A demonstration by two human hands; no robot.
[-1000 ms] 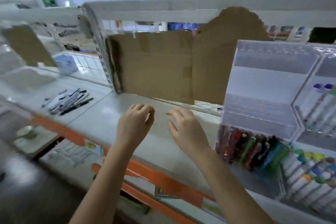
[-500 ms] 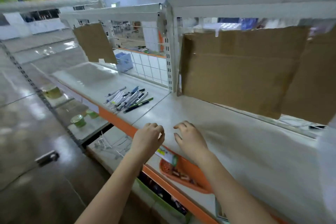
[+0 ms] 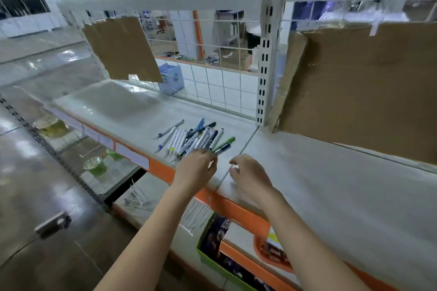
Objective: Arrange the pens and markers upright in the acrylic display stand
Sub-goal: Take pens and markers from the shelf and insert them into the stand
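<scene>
Your left hand (image 3: 197,168) reaches the near ends of the pens and markers (image 3: 194,138) with fingers loosely curled and closed round nothing; your right hand (image 3: 248,173) hovers beside it, fingers loosely bent and empty.

From the head view, at centre frame, the pens and markers lie flat in a loose fan on the white shelf (image 3: 123,111). A green pen (image 3: 224,143) sits at the right edge of the pile, just above your left fingertips. Whether those fingertips actually touch the pens is hard to tell. Your right hand floats over the seam between two shelf boards, apart from the pile. Cardboard sheets (image 3: 359,87) hang behind the shelf at upper left and right. A blue basket (image 3: 171,79) stands behind the wire grid, above the pile.
</scene>
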